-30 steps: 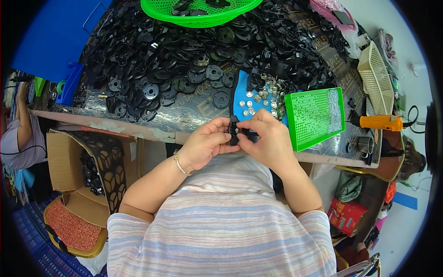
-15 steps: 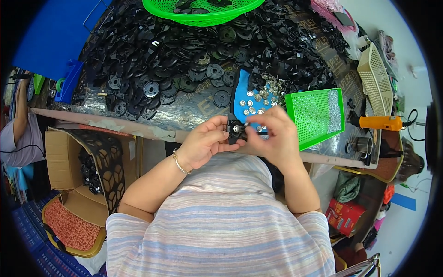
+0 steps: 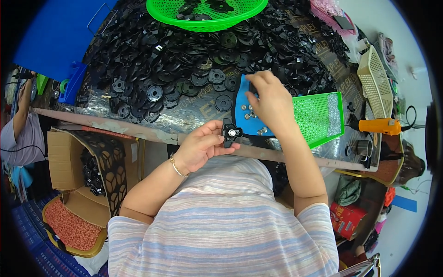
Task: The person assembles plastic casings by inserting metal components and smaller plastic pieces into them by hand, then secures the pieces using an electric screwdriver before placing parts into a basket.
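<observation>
My left hand (image 3: 199, 147) pinches a small black plastic part (image 3: 229, 144) near the table's front edge. A round silver metal piece (image 3: 232, 132) sits in the middle of that part. Farther forward, my right hand (image 3: 272, 102) is over a blue mat (image 3: 249, 127), its thumb and forefinger apart. Black pieces show in the gap between them; whether the fingertips touch any is unclear. Several small silver metal pieces (image 3: 252, 114) lie on the mat, and the right hand hides others.
A large heap of black plastic parts (image 3: 152, 55) covers much of the table. Beyond it stands a round green basket (image 3: 203, 25). To the right are a green perforated tray (image 3: 315, 121), an orange-handled tool (image 3: 380, 126) and a metal cup (image 3: 364, 147). An open cardboard box (image 3: 62, 159) stands lower left.
My right hand has moved away from the black part and forward over the blue mat. My left hand still holds the part, now a little farther left, with its silver piece uncovered.
</observation>
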Demonstrator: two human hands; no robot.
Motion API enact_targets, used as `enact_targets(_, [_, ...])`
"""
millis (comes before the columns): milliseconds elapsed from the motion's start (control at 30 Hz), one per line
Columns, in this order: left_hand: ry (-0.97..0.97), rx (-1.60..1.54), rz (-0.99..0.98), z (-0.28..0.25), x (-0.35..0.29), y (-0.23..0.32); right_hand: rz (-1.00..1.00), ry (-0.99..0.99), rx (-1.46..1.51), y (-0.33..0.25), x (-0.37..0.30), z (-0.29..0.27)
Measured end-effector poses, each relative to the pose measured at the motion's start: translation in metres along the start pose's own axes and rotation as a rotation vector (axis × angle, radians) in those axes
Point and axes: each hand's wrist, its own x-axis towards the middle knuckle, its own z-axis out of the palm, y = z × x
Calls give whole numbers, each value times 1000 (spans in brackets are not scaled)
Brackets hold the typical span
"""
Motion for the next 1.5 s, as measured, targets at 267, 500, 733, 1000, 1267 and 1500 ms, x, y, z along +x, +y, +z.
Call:
enact_targets(267, [44,9,-7,-4,-17,8,-68,-284,154,-16,6,24])
enact_targets(500, [58,-13,15,-10,-25,11,7,-343,89,-25,4,22])
enact_targets(733, [79,-22,91,-16,-28,18,5,-289,129,-26,-4,18])
enact_targets(1000, [82,-25,135,-18,-28,24,10,-175,338,-19,-8,19])
enact_targets(1267, [60,-40,129,-19,-21,17,-150,-223,609,-49,-23,-2])
enact_targets(1500, [137,88,138,-8,-20,13,-121,-249,494,-52,-28,4])
